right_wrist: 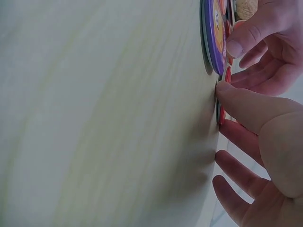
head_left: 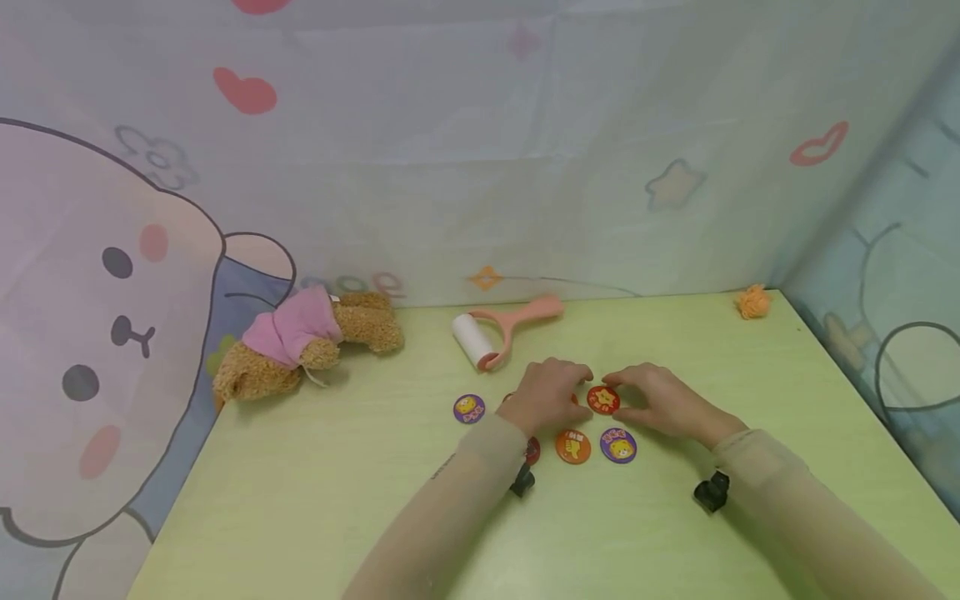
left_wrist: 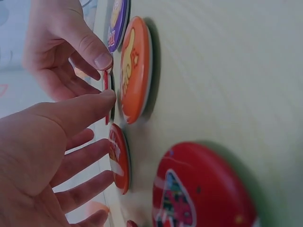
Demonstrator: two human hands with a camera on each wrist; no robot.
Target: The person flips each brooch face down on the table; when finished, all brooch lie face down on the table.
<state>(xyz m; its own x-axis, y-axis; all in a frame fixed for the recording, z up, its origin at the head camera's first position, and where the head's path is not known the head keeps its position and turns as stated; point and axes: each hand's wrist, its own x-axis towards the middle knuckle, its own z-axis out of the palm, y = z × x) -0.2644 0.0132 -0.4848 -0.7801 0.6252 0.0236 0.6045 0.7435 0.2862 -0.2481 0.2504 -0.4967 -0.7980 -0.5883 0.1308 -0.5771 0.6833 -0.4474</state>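
A red round button badge (head_left: 603,399) with a yellow star lies on the table between the two hands. My right hand (head_left: 667,402) pinches its edge between thumb and forefinger, plainest in the right wrist view. The left hand (head_left: 546,393) reaches to its other side, thumb tip close to the rim and the other fingers loosely spread; whether it touches is unclear. Nearer me lie an orange badge (head_left: 573,447), a purple badge (head_left: 618,446) and a dark red badge (left_wrist: 201,189), which my left wrist partly covers in the head view. An orange-red badge (left_wrist: 120,158) shows beside the left fingers.
Another purple badge (head_left: 468,409) lies left of the left hand. Behind are a lint roller (head_left: 474,340) with a pink handle and a teddy bear (head_left: 292,333) in a pink top. An orange crumpled ball (head_left: 753,302) sits at the table's far right corner, near the cloth backdrop (head_left: 585,167).
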